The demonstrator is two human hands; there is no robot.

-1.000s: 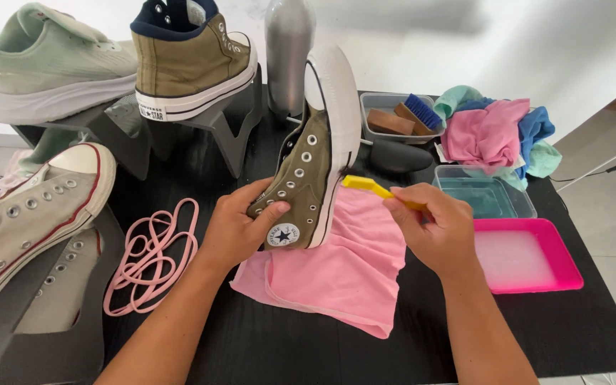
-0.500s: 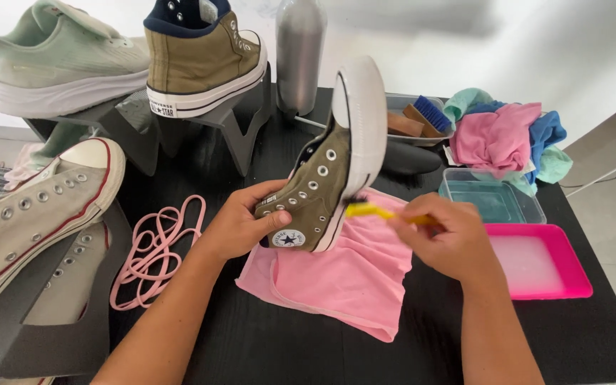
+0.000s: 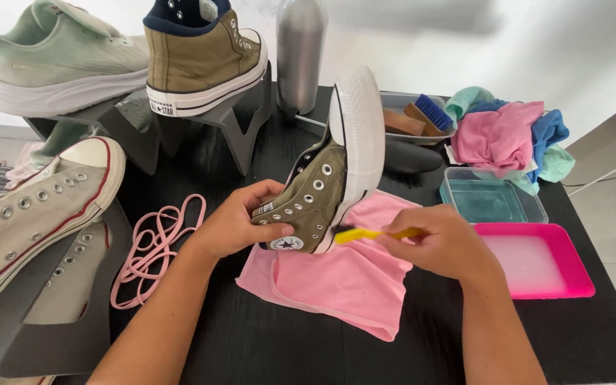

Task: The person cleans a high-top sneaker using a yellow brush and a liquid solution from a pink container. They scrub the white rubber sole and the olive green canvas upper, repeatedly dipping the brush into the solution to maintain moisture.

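Olive canvas on the high-top shoe (image 3: 315, 199), matt and woven, with shiny metal eyelets and a smooth white rubber sole. Soft matt cotton in the pink cloth (image 3: 344, 278) underneath. Glossy yellow plastic for the brush handle (image 3: 376, 233). Brushed metal on the tall bottle (image 3: 301, 50), dull sheen. Translucent plastic in the clear tub (image 3: 493, 199), bright glossy plastic in the pink tray (image 3: 572, 271). Black table (image 3: 265, 342) with a fine matt wood grain. Pink laces (image 3: 155, 246) of woven fabric.
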